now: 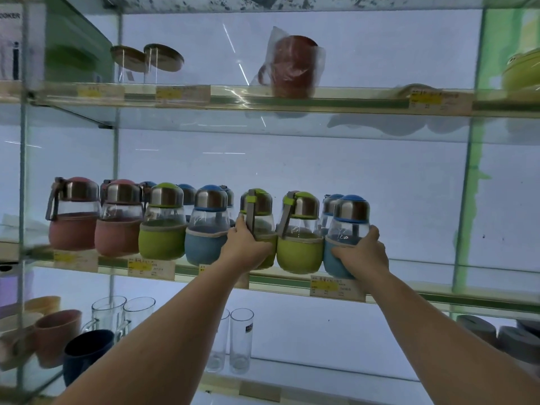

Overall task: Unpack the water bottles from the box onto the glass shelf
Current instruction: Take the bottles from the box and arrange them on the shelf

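At centre frame on the middle glass shelf [409, 290], my left hand [247, 247] grips a green-sleeved glass bottle [258, 220], my right hand [362, 252] a blue-sleeved one [349, 226]; crowding could topple the neighbouring green bottle [299, 238]

On the far left, up high, a white box [11, 42] shows the letters "OOKER" along its top, the start of the word cut off by the edge of view. Along the front edges of the glass shelves [292, 100] hang paper price tags [336, 285] with yellow patches and small dark print, but the writing is too blurred to make out on any of them. Down on the lowest shelf, a tall clear glass [241, 340] carries a small dark sticker near its rim, also too small to read.
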Tool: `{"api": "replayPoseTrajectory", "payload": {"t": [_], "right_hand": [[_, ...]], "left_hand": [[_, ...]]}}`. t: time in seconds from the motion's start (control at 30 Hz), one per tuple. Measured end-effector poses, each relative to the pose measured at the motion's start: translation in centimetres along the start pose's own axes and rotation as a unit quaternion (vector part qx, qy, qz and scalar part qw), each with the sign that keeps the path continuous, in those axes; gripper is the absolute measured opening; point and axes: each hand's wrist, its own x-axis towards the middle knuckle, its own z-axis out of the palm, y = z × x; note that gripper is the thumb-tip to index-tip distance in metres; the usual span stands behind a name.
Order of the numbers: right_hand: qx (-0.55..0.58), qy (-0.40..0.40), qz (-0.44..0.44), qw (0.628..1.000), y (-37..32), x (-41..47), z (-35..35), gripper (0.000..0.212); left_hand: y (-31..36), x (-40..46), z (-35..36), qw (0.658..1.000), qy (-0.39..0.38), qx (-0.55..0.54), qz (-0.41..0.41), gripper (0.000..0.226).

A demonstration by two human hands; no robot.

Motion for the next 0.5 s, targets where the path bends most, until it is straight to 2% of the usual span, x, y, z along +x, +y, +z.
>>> {"api": "replayPoseTrajectory", "payload": {"t": [0.13,0.2,0.23,0.3,0.37,0.5], "right_hand": [[0.015,-0.018,0.006,1.0,0.4,0.1,-0.4,0.087],[0.042,-0.032,0.019,0.998,0.3,-0.1,-1.0,0.09],[0.034,-0.015,0.009,0.999,0.1,-0.4,-1.3,0.091],[-0.009,0.061,-0.072,0.996,-0.7,-1.3,-1.6,0.088],[-0.006,0.105,-0.183,0.977,-2.3,-2.7,-1.3,0.08],[-0.028,-0.006,-0.291,0.956,-5.9,-5.2,0.9,0.07]], "left_hand": [[0.1,0.0,0.0,1.0,-0.004,-0.014,0.005,0.1],[0.2,-0.9,-0.1,1.0,0.006,-0.013,0.007,0.091],[0.3,-1.4,-0.1,1.0,0.014,-0.01,0.012,0.083],[0.4,-2.2,-0.3,0.999,0.045,0.0,0.025,0.069],[0.4,-2.6,-0.8,0.995,0.09,0.023,0.032,0.068],[-0.1,-3.4,-3.0,0.985,0.16,0.065,0.007,0.071]]}}
